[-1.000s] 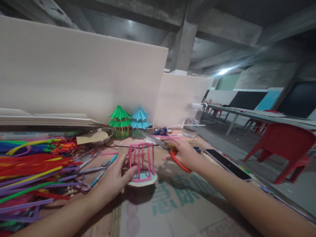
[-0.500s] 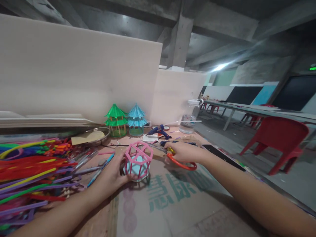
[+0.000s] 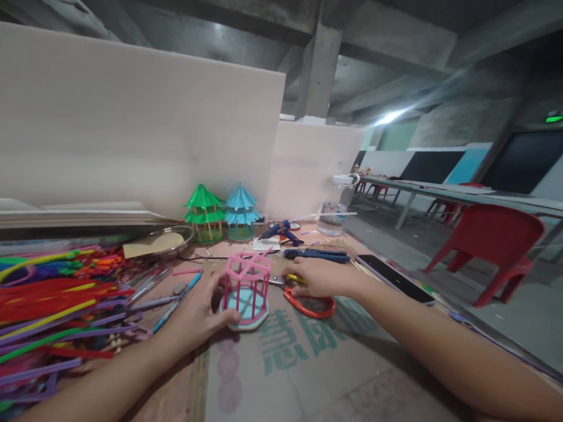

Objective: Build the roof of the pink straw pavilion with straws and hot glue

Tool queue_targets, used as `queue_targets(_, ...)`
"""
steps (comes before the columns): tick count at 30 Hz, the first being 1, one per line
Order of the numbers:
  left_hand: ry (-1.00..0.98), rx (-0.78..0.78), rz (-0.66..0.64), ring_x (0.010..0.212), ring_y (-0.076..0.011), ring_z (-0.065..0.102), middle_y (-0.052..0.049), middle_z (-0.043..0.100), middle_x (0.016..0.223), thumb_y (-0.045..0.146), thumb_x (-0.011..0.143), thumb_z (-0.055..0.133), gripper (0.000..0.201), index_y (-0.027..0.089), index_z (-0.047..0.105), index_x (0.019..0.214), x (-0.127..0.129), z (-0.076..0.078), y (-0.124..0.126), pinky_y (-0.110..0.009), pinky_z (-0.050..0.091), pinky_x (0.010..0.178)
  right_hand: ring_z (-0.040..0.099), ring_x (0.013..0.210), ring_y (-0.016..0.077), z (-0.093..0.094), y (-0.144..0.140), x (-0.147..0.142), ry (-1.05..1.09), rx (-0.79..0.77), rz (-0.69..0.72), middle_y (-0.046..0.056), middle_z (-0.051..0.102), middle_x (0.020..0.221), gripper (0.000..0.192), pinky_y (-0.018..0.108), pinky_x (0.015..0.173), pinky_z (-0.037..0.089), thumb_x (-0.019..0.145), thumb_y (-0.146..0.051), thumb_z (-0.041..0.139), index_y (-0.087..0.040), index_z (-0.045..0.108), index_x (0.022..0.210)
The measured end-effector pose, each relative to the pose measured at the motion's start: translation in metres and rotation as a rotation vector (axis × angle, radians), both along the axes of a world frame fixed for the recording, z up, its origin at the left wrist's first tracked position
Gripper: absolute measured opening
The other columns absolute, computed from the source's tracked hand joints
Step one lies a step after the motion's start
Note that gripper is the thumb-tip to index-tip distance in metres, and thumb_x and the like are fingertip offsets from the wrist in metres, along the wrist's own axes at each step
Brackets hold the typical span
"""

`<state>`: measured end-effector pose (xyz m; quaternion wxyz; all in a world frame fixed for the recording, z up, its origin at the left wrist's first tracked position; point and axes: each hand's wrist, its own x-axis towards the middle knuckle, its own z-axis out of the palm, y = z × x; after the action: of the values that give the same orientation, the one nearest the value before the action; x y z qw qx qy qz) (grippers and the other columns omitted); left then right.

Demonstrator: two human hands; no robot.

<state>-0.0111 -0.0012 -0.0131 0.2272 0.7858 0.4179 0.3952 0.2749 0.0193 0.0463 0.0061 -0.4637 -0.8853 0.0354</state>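
The tabletop (image 3: 334, 375) is covered with brown cardboard. A big pile of bright fuzzy sticks (image 3: 53, 299) lies on its left side. Farther back stand a green little house (image 3: 203, 212) and a blue little house (image 3: 240, 211), side by side. In the middle stands a pink cage (image 3: 246, 287) on a blue base. The left hand (image 3: 197, 310) has its grip around the cage's side. Just beside it, the right hand (image 3: 319, 276) grips red scissors (image 3: 308, 302) that lie flat on the cardboard.
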Motion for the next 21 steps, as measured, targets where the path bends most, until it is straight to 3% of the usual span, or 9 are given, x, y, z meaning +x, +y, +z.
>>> queue_targets(4, 0.045, -0.036, -0.015, 0.107, -0.0306, 0.063, -0.01, 0.07, 0.111, 0.047, 0.077, 0.068, 0.047, 0.022, 0.065, 0.116, -0.002, 0.004, -0.001, -0.042, 0.049, 0.098, 0.066, 0.096, 0.0256, -0.002, 0.009, 0.007, 0.053, -0.083, 0.02, 0.009, 0.069, 0.111, 0.038, 0.031, 0.077, 0.048, 0.083, -0.035, 0.07, -0.024, 0.067, 0.119)
queue_targets(8, -0.007, -0.071, 0.007, 0.105, -0.0302, 0.064, -0.011, 0.069, 0.116, 0.039, 0.072, 0.071, 0.052, 0.021, 0.061, 0.12, 0.001, 0.007, -0.003, -0.044, 0.051, 0.094, 0.066, 0.092, 0.0203, -0.013, 0.023, 0.013, 0.191, -0.102, 0.086, 0.006, 0.071, 0.107, 0.031, 0.026, 0.074, 0.047, 0.087, -0.039, 0.067, -0.022, 0.069, 0.112)
queue_targets(10, -0.043, -0.078, -0.009, 0.108, -0.0303, 0.064, -0.011, 0.067, 0.121, 0.034, 0.069, 0.073, 0.058, 0.022, 0.059, 0.124, 0.003, 0.008, -0.004, -0.044, 0.051, 0.096, 0.065, 0.083, 0.0169, -0.021, 0.028, 0.011, 0.246, -0.061, 0.034, 0.003, 0.072, 0.095, 0.022, 0.024, 0.068, 0.044, 0.092, -0.037, 0.06, -0.02, 0.071, 0.101)
queue_targets(13, -0.036, -0.068, -0.017, 0.118, -0.033, 0.06, -0.012, 0.065, 0.128, 0.032, 0.065, 0.076, 0.066, 0.022, 0.057, 0.127, 0.005, 0.009, -0.006, -0.047, 0.048, 0.102, 0.062, 0.074, 0.0168, -0.031, 0.029, 0.003, 0.263, 0.06, -0.075, 0.005, 0.071, 0.083, 0.026, 0.025, 0.063, 0.038, 0.098, -0.032, 0.051, -0.016, 0.07, 0.089)
queue_targets(21, -0.002, -0.055, -0.045, 0.117, -0.0308, 0.062, -0.013, 0.06, 0.135, 0.04, 0.076, 0.071, 0.062, 0.023, 0.052, 0.133, 0.002, 0.003, -0.005, -0.044, 0.051, 0.1, 0.063, 0.076, 0.0173, -0.035, 0.022, -0.005, 0.22, 0.164, -0.098, 0.007, 0.072, 0.085, 0.02, 0.026, 0.065, 0.033, 0.098, -0.027, 0.054, -0.017, 0.069, 0.09)
